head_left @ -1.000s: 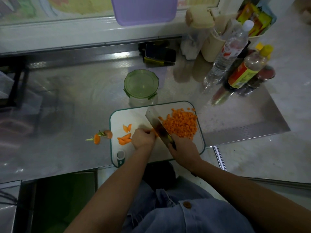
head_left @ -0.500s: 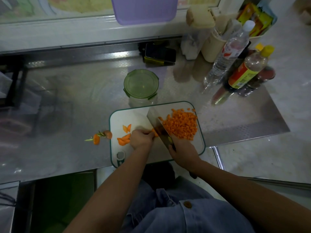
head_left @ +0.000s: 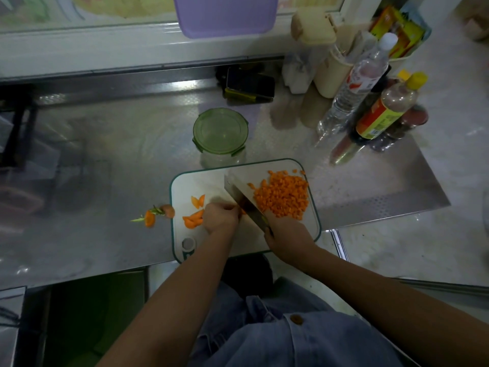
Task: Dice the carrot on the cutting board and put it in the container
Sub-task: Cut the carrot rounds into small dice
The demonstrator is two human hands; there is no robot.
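A white cutting board point(head_left: 316, 229) with a green rim lies at the counter's front edge. A heap of diced carrot point(head_left: 284, 197) covers its right half. Several carrot slices point(head_left: 194, 219) lie on its left part. My left hand point(head_left: 221, 217) has curled fingers pressed down on a small carrot piece, mostly hidden beneath them. My right hand point(head_left: 287, 235) grips the handle of a broad cleaver point(head_left: 242, 190), whose blade stands between my left hand and the heap. A glass container point(head_left: 221, 133) with a green lid on it stands just behind the board.
Carrot end scraps with green stems point(head_left: 156, 215) lie on the steel counter left of the board. Bottles point(head_left: 381, 112) stand at the back right, a dark phone point(head_left: 250, 84) by the back ledge. The counter ends right of the board.
My left hand has crept slightly left along the carrot piece and the cleaver followed in small chops. The heap of dice and the container have not moved.
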